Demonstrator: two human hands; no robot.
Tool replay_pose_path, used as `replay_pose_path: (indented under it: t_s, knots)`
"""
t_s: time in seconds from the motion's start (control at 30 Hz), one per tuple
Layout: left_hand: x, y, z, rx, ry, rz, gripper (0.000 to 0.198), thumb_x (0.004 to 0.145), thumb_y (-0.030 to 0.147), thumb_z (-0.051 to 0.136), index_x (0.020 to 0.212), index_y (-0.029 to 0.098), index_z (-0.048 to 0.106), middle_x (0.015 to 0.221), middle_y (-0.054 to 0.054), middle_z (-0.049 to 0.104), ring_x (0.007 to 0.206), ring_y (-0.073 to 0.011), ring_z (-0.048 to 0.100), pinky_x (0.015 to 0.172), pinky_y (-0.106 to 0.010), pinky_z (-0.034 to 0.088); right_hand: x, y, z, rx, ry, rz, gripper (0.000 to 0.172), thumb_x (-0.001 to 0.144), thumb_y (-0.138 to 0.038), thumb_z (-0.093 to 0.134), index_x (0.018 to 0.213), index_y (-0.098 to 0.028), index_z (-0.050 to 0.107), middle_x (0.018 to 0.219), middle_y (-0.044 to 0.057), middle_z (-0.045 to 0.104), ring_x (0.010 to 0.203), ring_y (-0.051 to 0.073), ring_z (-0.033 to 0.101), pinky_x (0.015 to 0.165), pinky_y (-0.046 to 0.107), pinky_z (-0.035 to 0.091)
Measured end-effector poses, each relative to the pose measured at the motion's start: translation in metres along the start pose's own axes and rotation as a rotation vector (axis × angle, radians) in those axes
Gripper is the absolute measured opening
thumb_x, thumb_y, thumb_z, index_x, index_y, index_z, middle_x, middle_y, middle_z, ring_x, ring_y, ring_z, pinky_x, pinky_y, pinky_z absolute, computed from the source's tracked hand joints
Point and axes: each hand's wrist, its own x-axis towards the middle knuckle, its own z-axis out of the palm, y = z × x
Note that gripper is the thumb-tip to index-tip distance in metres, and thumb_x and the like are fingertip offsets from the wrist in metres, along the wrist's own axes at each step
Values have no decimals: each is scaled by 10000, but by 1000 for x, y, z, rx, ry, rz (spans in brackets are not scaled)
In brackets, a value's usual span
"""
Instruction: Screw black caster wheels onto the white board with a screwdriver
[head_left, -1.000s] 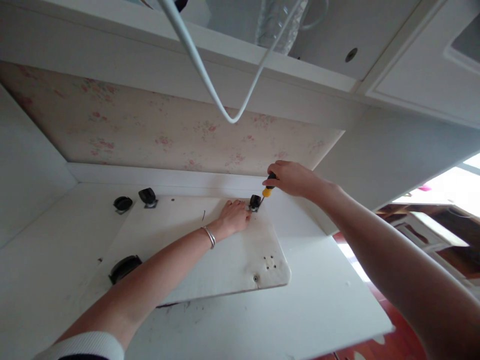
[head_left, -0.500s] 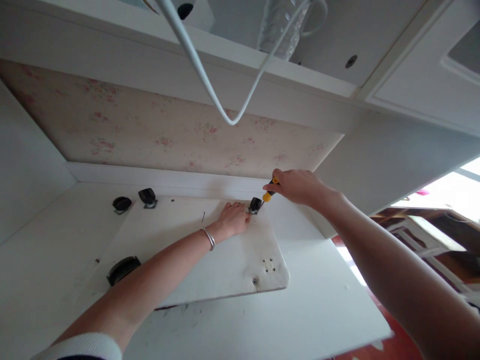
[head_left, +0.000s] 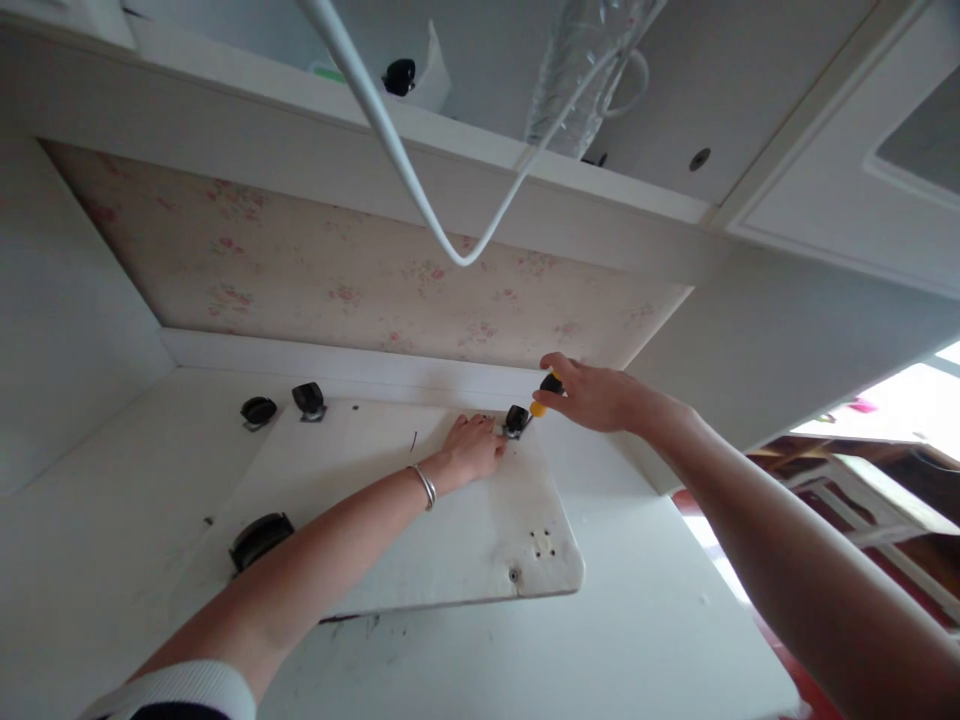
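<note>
My right hand [head_left: 589, 392] grips a yellow-and-black screwdriver [head_left: 551, 387] by its handle, fingers loosely around it. The screwdriver slants down, its shaft reaching the metal plate of a small black caster wheel [head_left: 516, 418] near the far right corner of a white board [head_left: 450, 540]. My left hand [head_left: 472, 447], with a silver bracelet at the wrist, lies on the board with its fingers stretched out; the nearest finger touches or almost touches that caster's plate. The exact contact of the screwdriver's tip is too small to make out.
Another caster [head_left: 308, 400] stands at the board's far left, with a black wheel [head_left: 259, 411] beside it. A larger black wheel [head_left: 261, 540] sits partly behind my left forearm. A white cable [head_left: 420, 190] hangs in front of a shelf [head_left: 480, 135] holding a clear plastic bottle [head_left: 574, 80].
The view has shifted slightly, so everything sits a little lower. My right hand's fingers have loosened and shifted around the screwdriver handle. The left hand stays beside the caster.
</note>
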Motion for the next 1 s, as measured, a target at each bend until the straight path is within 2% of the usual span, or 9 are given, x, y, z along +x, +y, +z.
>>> replay_pose_path:
  t_s: [0.07,0.13,0.27,0.37,0.47,0.57,0.67,0.87,1.0]
  knots:
    - [0,0,0,-1,-1,2,360,952,328,387,938,279,743,1072,-82,694,1078,-289,582,903,-446,435,-1,2,0,18,-27,-23,438,931,-488,395,1292,-244,446,1245,126,658,967,318,674,771,419,464]
    - [0,1,1,-2,-4,-2,355,949,324,395,920,272,745,1058,-84,695,1069,-286,583,906,-443,434,0,1,-1,-65,-23,5,415,938,-493,381,1218,-211,501,1126,147,698,941,347,677,744,437,463]
    - [1,1,4,-8,-9,-10,348,946,330,404,931,261,745,1067,-97,689,1083,-296,574,911,-454,429,0,-5,-3,-217,35,85,598,935,-640,275,1063,-147,589,954,210,709,901,402,676,692,457,463]
    - [2,1,4,-13,-10,-7,340,943,329,415,953,247,745,1072,-106,687,1090,-296,572,915,-453,424,-3,-6,-2,-148,32,87,608,931,-646,283,1192,-168,552,1064,190,706,944,385,673,728,452,460]
    - [2,1,3,-17,-10,2,341,938,324,420,941,233,748,1062,-115,685,1077,-301,573,908,-456,421,-5,-5,-1,-66,22,30,501,948,-536,341,1329,-229,447,1217,130,672,969,319,674,763,407,452]
    - [2,0,4,-27,-13,-1,357,945,337,408,945,238,751,1076,-118,682,1082,-309,568,912,-465,413,-5,-6,-1,-134,26,33,434,950,-508,355,1192,-202,546,1100,141,706,926,324,679,736,395,446]
    - [3,1,7,-33,-22,-13,372,953,351,395,966,241,751,1083,-123,680,1102,-314,559,930,-473,400,-3,-10,0,-206,56,61,509,956,-553,323,1107,-151,596,964,185,714,886,362,684,707,412,444]
    - [4,3,3,-37,-34,-19,366,949,344,402,954,246,755,1079,-121,682,1095,-314,563,934,-471,392,1,-18,1,-255,99,93,569,965,-563,303,1063,-112,635,928,213,709,896,355,688,695,385,443]
    - [2,5,-5,-41,-38,-34,383,952,338,389,935,224,754,1088,-139,677,1094,-321,564,922,-477,398,0,-19,2,-250,131,144,579,970,-571,268,1037,-130,638,901,188,714,865,344,694,657,369,441]
